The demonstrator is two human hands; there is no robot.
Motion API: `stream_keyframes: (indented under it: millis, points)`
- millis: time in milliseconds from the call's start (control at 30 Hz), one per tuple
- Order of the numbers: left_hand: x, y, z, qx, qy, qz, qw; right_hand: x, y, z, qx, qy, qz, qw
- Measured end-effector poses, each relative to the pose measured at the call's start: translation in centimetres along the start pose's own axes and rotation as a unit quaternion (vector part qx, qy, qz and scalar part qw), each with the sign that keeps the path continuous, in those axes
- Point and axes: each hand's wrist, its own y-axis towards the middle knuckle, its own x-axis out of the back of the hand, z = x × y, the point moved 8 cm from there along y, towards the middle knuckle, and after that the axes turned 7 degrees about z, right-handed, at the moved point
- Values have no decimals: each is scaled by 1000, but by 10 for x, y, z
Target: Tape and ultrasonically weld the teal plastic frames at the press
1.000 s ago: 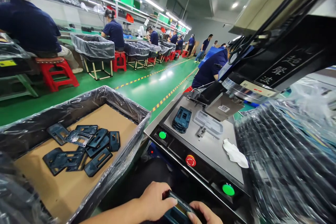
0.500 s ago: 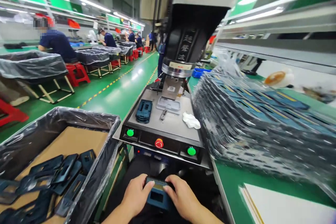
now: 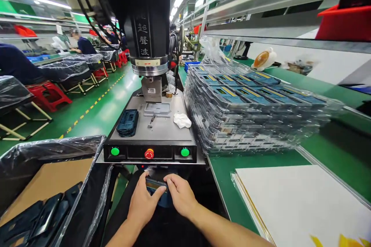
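Both my hands hold one small dark blue plastic part [image 3: 156,186] low in front of me, just below the machine's front panel. My left hand [image 3: 142,202] grips its left side with thumb and fingers closed. My right hand [image 3: 181,195] pinches its right side. Above stands an ultrasonic welding machine [image 3: 145,27] with a steel bed [image 3: 162,129]. On the bed lie a dark blue part [image 3: 127,122], a clear fixture [image 3: 157,108] under the horn and a white cloth [image 3: 182,120].
The front panel has two green buttons [image 3: 115,151] and a red stop button [image 3: 148,154]. Stacked clear trays of blue parts [image 3: 240,108] fill the bench on the right, with white sheets [image 3: 298,200] nearer. A plastic-lined box [image 3: 52,173] with dark parts sits left. Other people work at far benches.
My view has swung right, from the box on the left to facing the machine. My hands have kept hold of the blue part and moved up under the panel.
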Motion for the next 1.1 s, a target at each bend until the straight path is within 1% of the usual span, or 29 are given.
stream_keyframes:
  millis: [100, 133, 167, 233, 333, 433, 500, 700, 767, 867, 933, 967, 1033, 1067, 1100]
  points:
    - [10, 4, -3, -20, -79, -13, 997, 6, 6, -6, -33, 30, -6, 999]
    - [12, 5, -3, -15, -121, -6, 993, 8, 8, -9, -46, 52, -16, 997]
    - [13, 6, -4, -10, -179, 0, 984, 9, 9, -11, -54, 79, -24, 995]
    - [16, 7, -5, 1, -292, 9, 956, 9, 12, -20, -84, 153, -39, 984]
    - [15, 9, -1, 48, -389, 12, 920, 3, 15, -31, -133, 254, -41, 957]
    - [15, 6, 2, 67, -422, 16, 904, -4, 13, -34, -168, 331, -24, 928]
    - [15, 4, 3, 70, -431, 21, 900, -5, 12, -31, -177, 356, -17, 917]
    - [16, 3, 7, 82, -470, 32, 878, -10, 9, -26, -204, 378, 3, 903]
    - [16, 3, 8, 84, -483, 33, 871, -11, 9, -27, -204, 380, 11, 902]
    - [16, 4, 12, 89, -497, 26, 863, -13, 12, -30, -191, 356, 22, 914]
    - [16, 6, 15, 91, -505, 24, 858, -10, 14, -31, -160, 294, 26, 942]
    - [16, 7, 16, 91, -509, 22, 856, -6, 15, -28, -128, 241, 26, 962]
    - [19, 7, 21, 93, -519, 8, 850, 3, 14, -12, -28, 110, 24, 993]
    - [22, 7, 25, 98, -526, -5, 845, 5, 11, 0, 34, 44, 31, 998]
    - [25, 7, 30, 108, -534, -21, 838, 6, 7, 12, 92, -16, 45, 995]
